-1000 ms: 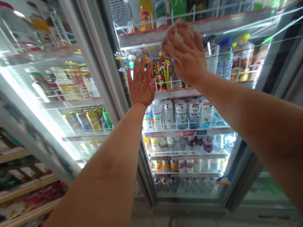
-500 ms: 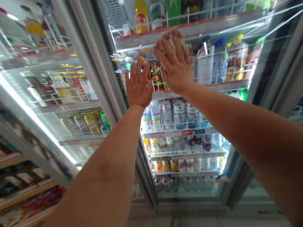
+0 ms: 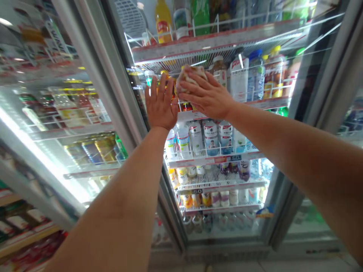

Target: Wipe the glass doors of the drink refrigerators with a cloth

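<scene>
My left hand [image 3: 161,105] lies flat with spread fingers against the glass of a fridge door, near its left frame. To its right, my right hand [image 3: 212,96] presses a crumpled, pale cloth with reddish-brown patches [image 3: 188,77] against the same glass. The cloth shows beyond the fingers; the rest is under the palm. Behind the glass stand drink bottles, among them white-labelled bottles [image 3: 210,136] on a middle shelf and a blue-capped bottle [image 3: 256,75] to the right.
The door's metal frame [image 3: 113,83] runs down at the left, with another lit fridge of bottles and cans [image 3: 104,149] past it. Lower left are wooden-edged shelves [image 3: 31,240] with goods. A second frame [image 3: 286,219] stands at the right. Pale floor tiles [image 3: 278,266] show below.
My right hand and the cloth have moved down and slightly left across the glass, and the fingers now point more to the left. My left hand stays flat on the door.
</scene>
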`<state>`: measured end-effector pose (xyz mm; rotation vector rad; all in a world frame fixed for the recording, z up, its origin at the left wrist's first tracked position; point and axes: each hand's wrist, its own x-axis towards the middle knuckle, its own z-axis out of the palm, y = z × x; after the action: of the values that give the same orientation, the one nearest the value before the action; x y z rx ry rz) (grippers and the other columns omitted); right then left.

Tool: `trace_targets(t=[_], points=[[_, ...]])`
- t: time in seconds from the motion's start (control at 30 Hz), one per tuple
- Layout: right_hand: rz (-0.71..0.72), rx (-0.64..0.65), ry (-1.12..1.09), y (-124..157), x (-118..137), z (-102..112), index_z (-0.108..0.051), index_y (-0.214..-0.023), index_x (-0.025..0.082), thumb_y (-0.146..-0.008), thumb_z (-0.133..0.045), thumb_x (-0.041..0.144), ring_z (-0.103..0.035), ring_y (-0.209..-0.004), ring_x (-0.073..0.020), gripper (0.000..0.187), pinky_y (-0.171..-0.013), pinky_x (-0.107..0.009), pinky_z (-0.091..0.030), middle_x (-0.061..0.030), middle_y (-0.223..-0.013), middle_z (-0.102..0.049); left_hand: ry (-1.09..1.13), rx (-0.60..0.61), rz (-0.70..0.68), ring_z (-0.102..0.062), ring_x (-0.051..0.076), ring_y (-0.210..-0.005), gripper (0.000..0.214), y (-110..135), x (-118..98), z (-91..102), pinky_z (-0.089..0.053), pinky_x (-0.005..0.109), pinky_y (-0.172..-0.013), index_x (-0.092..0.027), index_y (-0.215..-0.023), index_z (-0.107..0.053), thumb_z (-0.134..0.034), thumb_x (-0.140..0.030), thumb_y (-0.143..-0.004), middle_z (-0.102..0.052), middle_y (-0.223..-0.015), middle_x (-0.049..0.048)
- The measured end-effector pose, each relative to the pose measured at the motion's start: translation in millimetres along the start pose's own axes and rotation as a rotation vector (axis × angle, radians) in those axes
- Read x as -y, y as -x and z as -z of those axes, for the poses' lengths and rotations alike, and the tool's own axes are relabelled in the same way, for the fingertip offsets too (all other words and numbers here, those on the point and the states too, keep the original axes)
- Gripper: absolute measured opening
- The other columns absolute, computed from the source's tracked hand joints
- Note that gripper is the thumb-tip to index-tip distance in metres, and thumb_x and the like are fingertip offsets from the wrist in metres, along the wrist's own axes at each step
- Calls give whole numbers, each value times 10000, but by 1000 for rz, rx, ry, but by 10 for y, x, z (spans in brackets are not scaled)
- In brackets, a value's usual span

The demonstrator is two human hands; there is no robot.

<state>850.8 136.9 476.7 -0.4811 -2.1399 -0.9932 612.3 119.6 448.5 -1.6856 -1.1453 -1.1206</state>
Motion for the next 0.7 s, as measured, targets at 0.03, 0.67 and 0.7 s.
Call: trace_targets(t=[0.03, 0.67, 0.7], points=[[-11, 1, 0, 36, -26, 25, -410, -1551, 432, -1043, -300, 411, -157, -1610, -199, 520, -1346, -566, -56, 139, -1677, -263, 3, 9, 6, 128, 132, -1601, 853, -13, 9, -11, 200, 320, -1311, -265, -1631, -346, -97, -735, -964, -133, -1707, -148], [-338, -198, 4, 840, -326, -21, -507, -1509, 395, -1019, -275, 473, -189, -1603, -250, 547, -1313, -594, -113, 93, -1650, -340, 148, 88, 97, 261, 117, -1567, 915, -66, -55, 34, 301, 304, -1262, -275, -1613, -352, -225, -784, -863, -192, -1684, -201], [-303, -174, -9, 850, -356, -11, -512, -1503, 399, -1019, -290, 470, -200, -1601, -246, 536, -1309, -599, -128, 96, -1645, -352, 153, 95, 103, 285, 107, -1556, 926, -69, -58, 38, 308, 301, -1259, -277, -1607, -362, -224, -791, -849, -229, -1675, -201]])
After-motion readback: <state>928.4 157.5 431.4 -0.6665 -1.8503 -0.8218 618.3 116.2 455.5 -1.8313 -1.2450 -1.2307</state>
